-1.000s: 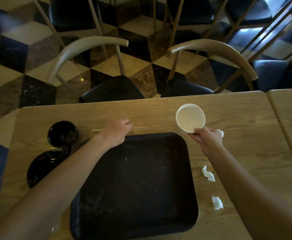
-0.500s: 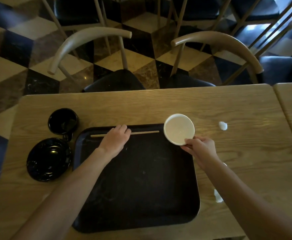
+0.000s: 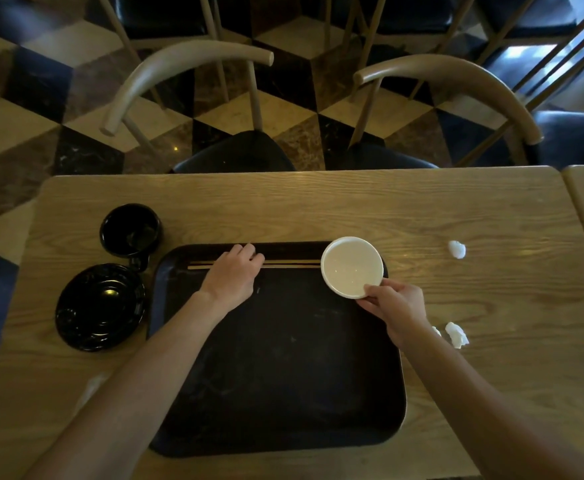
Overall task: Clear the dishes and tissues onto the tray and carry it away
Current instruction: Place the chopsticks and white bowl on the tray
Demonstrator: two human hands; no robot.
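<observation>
Porcelain, I judge, by the gloss: the small white bowl (image 3: 351, 266) sits at the far right corner of the black tray (image 3: 283, 393), my right hand (image 3: 396, 308) pinching its near rim, thumb on top. It should be light, stiff, slick and chippable, so the rim is the place to hold. My left hand (image 3: 232, 277) lies curled over the thin wooden chopsticks (image 3: 292, 264) along the far edge; whether it grips them I cannot tell. A glossy black cup (image 3: 131, 229) and plate (image 3: 100, 307) wait left of the tray, and soft crumpled tissues (image 3: 456, 249) on the wooden table (image 3: 491, 341) to the right.
</observation>
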